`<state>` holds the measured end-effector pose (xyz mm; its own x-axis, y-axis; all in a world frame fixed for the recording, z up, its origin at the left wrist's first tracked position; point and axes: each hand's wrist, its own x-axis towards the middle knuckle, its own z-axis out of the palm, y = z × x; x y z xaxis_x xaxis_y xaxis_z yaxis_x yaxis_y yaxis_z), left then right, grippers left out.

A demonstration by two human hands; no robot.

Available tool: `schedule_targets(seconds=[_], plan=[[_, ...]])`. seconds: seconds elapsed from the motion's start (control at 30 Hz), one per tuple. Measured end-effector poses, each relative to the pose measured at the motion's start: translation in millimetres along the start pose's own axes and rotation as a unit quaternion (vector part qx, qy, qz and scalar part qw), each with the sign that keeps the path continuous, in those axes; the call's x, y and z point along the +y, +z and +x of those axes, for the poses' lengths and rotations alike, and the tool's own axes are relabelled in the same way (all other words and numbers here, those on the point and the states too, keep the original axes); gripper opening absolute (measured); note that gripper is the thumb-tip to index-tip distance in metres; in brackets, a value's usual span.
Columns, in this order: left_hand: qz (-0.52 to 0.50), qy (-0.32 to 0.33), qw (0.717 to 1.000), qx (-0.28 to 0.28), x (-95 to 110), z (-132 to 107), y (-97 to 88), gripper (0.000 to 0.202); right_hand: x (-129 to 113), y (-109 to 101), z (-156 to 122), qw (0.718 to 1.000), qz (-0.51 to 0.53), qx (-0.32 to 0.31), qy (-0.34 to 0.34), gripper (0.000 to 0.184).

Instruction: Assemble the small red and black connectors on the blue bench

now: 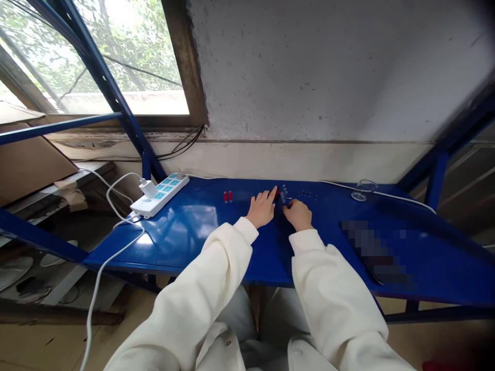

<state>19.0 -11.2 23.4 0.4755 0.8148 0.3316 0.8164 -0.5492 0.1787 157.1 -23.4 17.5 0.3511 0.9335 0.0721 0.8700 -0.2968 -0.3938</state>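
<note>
My left hand (262, 209) rests palm down on the blue tabletop, its fingers stretched forward. Its index fingertip is at a small red and dark piece (277, 194), mostly covered by the hand. Just right of this stands a cluster of small clear pieces (284, 194), close to both hands. My right hand (299, 214) has its fingers curled in a pinch beside the clear pieces. A thin pale sliver shows at its fingertips; what it grips is too small to make out. Two short red cylinders (228, 197) with pale ends stand to the left.
Several tiny dark pieces (305, 194) lie right of my right hand. A clear glass cup (359, 195) and a blurred dark flat object (367, 252) are farther right. A white power strip (160, 196) with a plugged-in charger sits left, its white cable (99, 278) hanging over the edge.
</note>
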Motion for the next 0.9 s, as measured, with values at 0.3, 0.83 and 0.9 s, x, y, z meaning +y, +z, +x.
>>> schedule_targets(seconds=[0.3,0.83,0.9], plan=[[0.03,0.007,1.0,-0.003,3.8,7.1,13.4,0.053,-3.4,4.7,0.0,1.0,-0.016,0.017,-0.002,0.033],[-0.054,-0.031,0.997,0.048,0.8,23.1,14.5,0.021,-1.5,14.4,7.7,0.999,-0.008,0.038,-0.005,0.033],[-0.064,-0.04,0.996,0.046,-0.2,22.3,11.3,0.014,-1.5,15.9,8.8,0.999,-0.006,0.042,-0.003,0.033]])
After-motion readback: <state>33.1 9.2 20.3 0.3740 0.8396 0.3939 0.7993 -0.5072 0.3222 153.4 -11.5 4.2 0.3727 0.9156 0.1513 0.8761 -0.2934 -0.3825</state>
